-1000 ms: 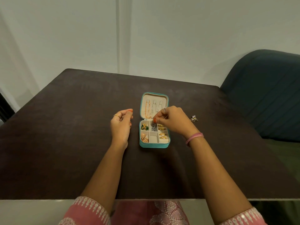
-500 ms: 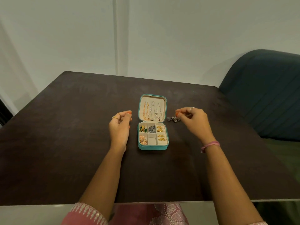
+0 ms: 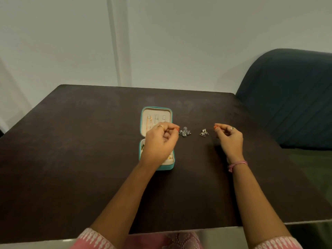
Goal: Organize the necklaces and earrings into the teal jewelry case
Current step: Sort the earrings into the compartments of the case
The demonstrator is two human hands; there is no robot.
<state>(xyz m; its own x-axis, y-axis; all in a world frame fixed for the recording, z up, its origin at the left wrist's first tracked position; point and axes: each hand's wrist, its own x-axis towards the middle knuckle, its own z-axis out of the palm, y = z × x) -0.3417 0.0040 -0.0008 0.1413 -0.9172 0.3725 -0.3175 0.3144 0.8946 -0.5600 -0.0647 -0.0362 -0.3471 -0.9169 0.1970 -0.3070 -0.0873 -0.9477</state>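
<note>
The teal jewelry case (image 3: 142, 121) lies open in the middle of the dark table (image 3: 80, 159). Thin necklaces (image 3: 149, 121) hang inside its cream lid. My left hand (image 3: 159, 142) hovers over the tray half and hides most of the compartments. Its fingers are pinched together, and the tips end just left of a silver cluster earring (image 3: 185, 132) lying on the table. Further right lies a silver triangle earring (image 3: 204, 133). My right hand (image 3: 230, 137) is a little to the right of it, fingers curled into a pinch with nothing visible between them.
A dark blue-green sofa (image 3: 296, 97) stands against the table's right side. A plain pale wall (image 3: 161, 42) rises behind the far edge. The near table edge runs just above my pink clothing (image 3: 161, 241).
My right hand has left the case, set the cluster earring down on the table and moved further right past the triangle earring. My left hand has swung right over the case toward the cluster earring.
</note>
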